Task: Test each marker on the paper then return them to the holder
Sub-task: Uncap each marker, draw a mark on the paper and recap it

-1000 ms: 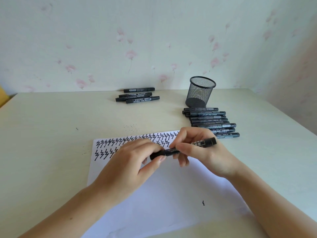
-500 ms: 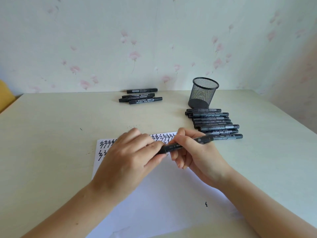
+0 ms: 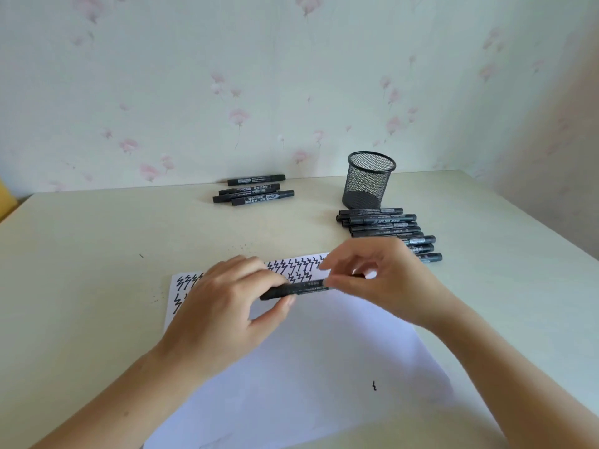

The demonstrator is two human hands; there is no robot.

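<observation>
A black marker (image 3: pixel 299 287) lies level just above the white paper (image 3: pixel 301 361), held at both ends. My left hand (image 3: pixel 227 303) pinches its left end between thumb and fingers. My right hand (image 3: pixel 382 280) grips its right end with thumb and forefinger, the other fingers spread. Rows of black zigzag test marks (image 3: pixel 295 267) run along the paper's far edge, partly hidden by my hands. The black mesh holder (image 3: pixel 369 179) stands upright at the back right, with no marker showing above its rim.
A row of several black markers (image 3: pixel 385 228) lies in front of the holder, partly behind my right hand. Several more markers (image 3: pixel 254 191) lie at the back centre near the wall. A small stray mark (image 3: pixel 374 386) is on the paper's lower right.
The marker has turned more level between my hands. My right hand's fingers have spread and shifted right along the marker. My left hand stays on the left end.
</observation>
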